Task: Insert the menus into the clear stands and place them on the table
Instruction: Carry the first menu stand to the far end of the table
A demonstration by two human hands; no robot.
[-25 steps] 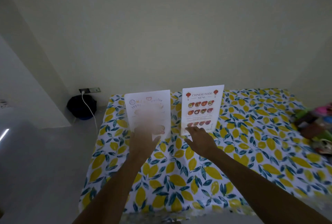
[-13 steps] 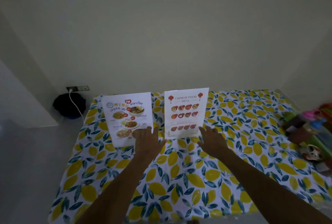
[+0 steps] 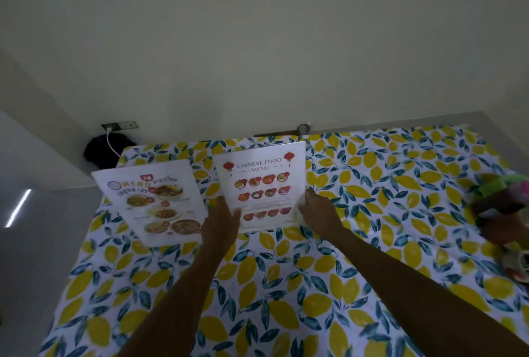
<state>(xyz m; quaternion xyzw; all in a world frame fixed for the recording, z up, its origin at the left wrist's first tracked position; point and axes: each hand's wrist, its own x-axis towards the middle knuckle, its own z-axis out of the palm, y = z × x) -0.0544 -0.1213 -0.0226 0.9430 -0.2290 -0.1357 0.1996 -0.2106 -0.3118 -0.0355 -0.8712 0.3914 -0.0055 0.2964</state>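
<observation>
Chinese food menu stand (image 3: 262, 189) upright on counter (image 3: 372, 242), left hand (image 3: 221, 223) and right hand (image 3: 317, 212) grip clasping its lower side edges.

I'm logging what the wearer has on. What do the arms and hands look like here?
Both forearms are bare, with no sleeves in view. The left hand and right hand wear no gloves; no watch, bracelet or ring shows, though the dim light hides fine detail.

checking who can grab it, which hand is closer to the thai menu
Left. The left hand sits just beside the Thai menu, at its right edge; the right hand is beyond the Chinese food menu.
</observation>
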